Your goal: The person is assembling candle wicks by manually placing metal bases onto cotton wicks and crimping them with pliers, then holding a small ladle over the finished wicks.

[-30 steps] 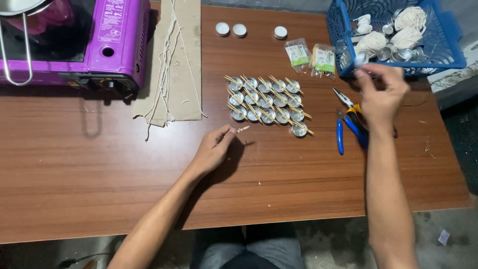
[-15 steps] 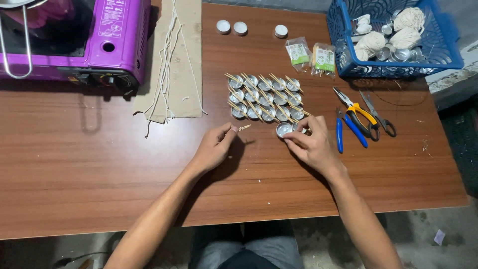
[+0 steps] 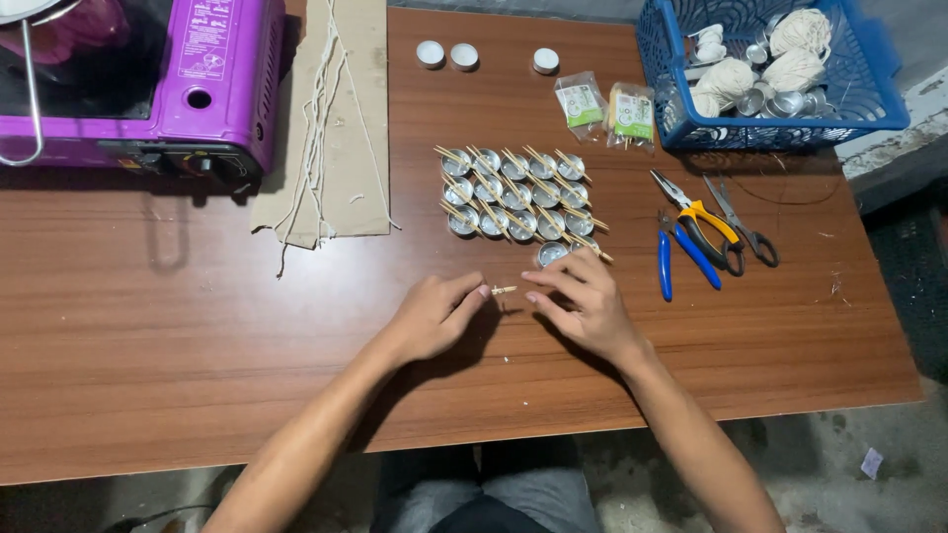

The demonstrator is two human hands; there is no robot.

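Since half a second ago the right hand [image 3: 583,308] has slid from the loose cup [image 3: 551,253] toward the stick [image 3: 504,290], fingers spread, clasping nothing. The left hand [image 3: 434,316] pinches that stick at its near end, just above the table [image 3: 197,345]. The step looks like fitting a stick to a cup; next the right fingers must take its free end. The cups [image 3: 518,192] sit beyond; pliers [image 3: 691,237] right.

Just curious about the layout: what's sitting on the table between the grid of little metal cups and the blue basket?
In the head view, two small clear packets lie between the cups and the basket.
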